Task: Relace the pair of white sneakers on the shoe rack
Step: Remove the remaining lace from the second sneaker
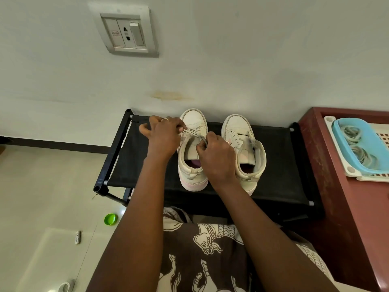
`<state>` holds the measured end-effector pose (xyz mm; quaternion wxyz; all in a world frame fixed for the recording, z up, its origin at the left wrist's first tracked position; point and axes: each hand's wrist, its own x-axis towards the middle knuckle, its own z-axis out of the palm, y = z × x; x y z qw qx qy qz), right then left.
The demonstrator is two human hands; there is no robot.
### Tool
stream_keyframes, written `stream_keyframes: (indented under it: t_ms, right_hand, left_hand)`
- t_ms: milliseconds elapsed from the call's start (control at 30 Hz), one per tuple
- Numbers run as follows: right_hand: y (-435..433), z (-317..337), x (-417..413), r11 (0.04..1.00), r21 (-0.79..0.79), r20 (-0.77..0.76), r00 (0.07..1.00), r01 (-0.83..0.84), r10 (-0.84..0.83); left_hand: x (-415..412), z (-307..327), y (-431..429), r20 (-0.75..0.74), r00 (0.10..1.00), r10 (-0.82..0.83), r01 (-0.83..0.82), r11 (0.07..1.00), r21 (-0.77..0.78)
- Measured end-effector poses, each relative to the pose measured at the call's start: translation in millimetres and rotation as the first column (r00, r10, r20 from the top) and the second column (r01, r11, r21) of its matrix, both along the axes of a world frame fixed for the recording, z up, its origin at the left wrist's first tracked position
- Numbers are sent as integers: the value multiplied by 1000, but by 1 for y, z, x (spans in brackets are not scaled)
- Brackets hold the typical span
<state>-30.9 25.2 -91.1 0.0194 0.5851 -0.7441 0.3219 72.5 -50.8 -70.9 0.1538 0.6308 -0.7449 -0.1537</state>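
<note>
Head view, nearest first: a brown cloth printed with cream animal figures (202,249) covers the person's lap, and two bare forearms reach forward over it to a black fabric-topped shoe rack with a black tube frame (280,165). On the pale tiled floor to the left lie one round lime-green plastic cap (110,219) and one small white oblong object (77,237), too small to identify. Two white high-top sneakers stand side by side on the rack's top shelf, toes toward the wall, heels toward the person. The right hand (216,159) is curled nearly closed over the opening of the left white sneaker (192,144), thumb and forefinger pinched on a loop of the white shoelace (194,133). The left hand (163,135), wearing one thin ring (164,119), is also curled, its fingertips pinching the lace's other run just beside the sneaker's eyelets; the lace stretches between the two hands across the tongue. The right white sneaker (245,152) is untouched, its eyelet flaps spread apart. To the right stands a reddish-brown wooden cabinet (336,207), and on it one white plastic slatted tray (376,175) carrying one light-blue plastic basin (345,131) with pale coiled bands inside; how many I cannot tell. Farthest, on the off-white wall, sits one grey switch-and-socket plate (126,32), and below it one yellowish stain (168,95).
</note>
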Motion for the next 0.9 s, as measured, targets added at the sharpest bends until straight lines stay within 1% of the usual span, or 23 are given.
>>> stream_keyframes:
  t_ms: [67,133,233,300,400,467,500,533,600,633,700,767,900]
  right_hand:
    - [0,0,-1,1000,-15,-1,1000,24,-24]
    - [-1,-1,-1,999,-27,-9,999,34,-34]
    - [-2,-1,0,1000,-20,-12,1000,22,-23]
    - [-1,1,0,1000,26,-2,1000,-1,1]
    - [-1,8,-3,998,62,39,999,-14,12]
    - [-4,13,-5,998,56,99,995,8,-14]
    - [-7,15,-7,998,65,150,988,26,-35]
    - [-12,16,-8,996,84,218,974,41,-59]
    - [-24,17,-11,992,118,371,925,46,-87]
    - [-30,18,-12,993,116,427,901,31,-78]
    - [-42,23,-13,994,108,470,882,-21,-33]
    - [-52,25,-13,985,143,446,895,-93,20]
    - [-59,20,-11,930,289,346,931,-225,118]
  left_hand:
    - [7,2,-3,-9,992,125,-125,992,-31]
    - [17,2,-7,-13,971,237,-237,971,-29]
    - [28,-1,-9,-25,945,327,-327,945,17]
    - [30,-4,-8,-20,936,352,-349,933,87]
    - [29,-3,-7,-27,946,323,-314,935,165]
    - [28,3,-8,-85,964,252,-236,958,162]
    - [29,6,-7,-151,970,190,-166,974,157]
    - [29,10,-5,-240,961,136,-91,978,190]
    - [28,18,2,-393,916,86,42,951,308]
    - [27,20,3,-400,913,76,73,936,344]
    - [23,22,6,-301,953,32,84,927,364]
    - [18,22,6,-221,975,10,73,930,361]
    - [13,21,2,-199,980,26,52,924,378]
